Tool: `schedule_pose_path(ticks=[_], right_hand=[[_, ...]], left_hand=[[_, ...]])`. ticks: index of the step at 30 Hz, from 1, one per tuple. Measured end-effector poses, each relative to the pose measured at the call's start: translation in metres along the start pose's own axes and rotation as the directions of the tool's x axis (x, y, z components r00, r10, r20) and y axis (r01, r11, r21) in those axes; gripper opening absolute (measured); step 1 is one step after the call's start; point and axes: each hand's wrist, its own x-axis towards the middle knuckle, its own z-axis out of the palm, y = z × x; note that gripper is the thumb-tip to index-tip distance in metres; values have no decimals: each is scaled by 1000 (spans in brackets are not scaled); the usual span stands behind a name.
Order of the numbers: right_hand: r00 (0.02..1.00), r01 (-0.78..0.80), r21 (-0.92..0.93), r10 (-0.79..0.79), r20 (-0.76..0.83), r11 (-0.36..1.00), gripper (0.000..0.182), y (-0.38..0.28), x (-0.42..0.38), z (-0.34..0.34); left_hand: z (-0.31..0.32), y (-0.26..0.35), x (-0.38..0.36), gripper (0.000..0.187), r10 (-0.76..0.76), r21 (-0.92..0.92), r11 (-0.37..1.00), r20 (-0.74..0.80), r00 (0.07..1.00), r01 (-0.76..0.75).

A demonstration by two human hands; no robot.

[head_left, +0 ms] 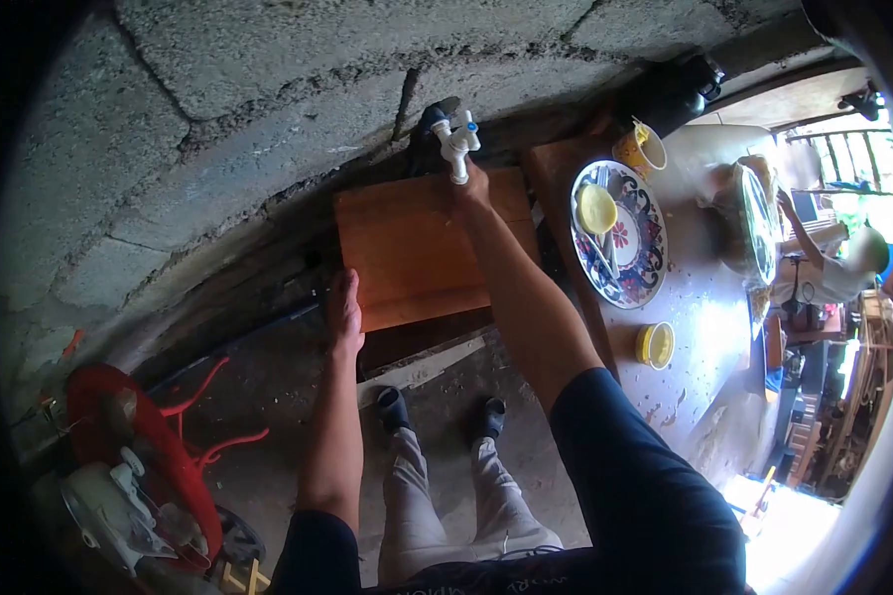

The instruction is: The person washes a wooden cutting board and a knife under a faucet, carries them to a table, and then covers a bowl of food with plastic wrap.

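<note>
We seem to be positioning the board — left hand flat against its edge, right hand by the tap, grip unclear — which next calls for even support.

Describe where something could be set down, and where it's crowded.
The wooden board looks bare between the left hand and right hand. The table looks free, bar specks, between the plate and shiny container. The plate is crowded with a bowl and cutlery.

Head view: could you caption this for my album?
Left hand at a brown board, right hand near a white tap.
</note>
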Motion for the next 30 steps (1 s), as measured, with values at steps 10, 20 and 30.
schedule_pose_path(ticks=[10, 20, 30], right_hand=[[993, 112, -661, -69, 92, 742, 21, -59, -56, 3], [953, -221, 2, 215, 214, 975, 22, -27, -45, 7], [915, 337, -906, -316, 251, 256, 40, -47, -134, -85]], left_hand=[[3, -9, 6, 67, -52, 14, 999, 46, 998, 52], [-12, -7, -1, 75, -94, 115, 989, 41, 995, 89], [-13, 18, -8, 83, -116, 174, 978, 1, 993, 114]])
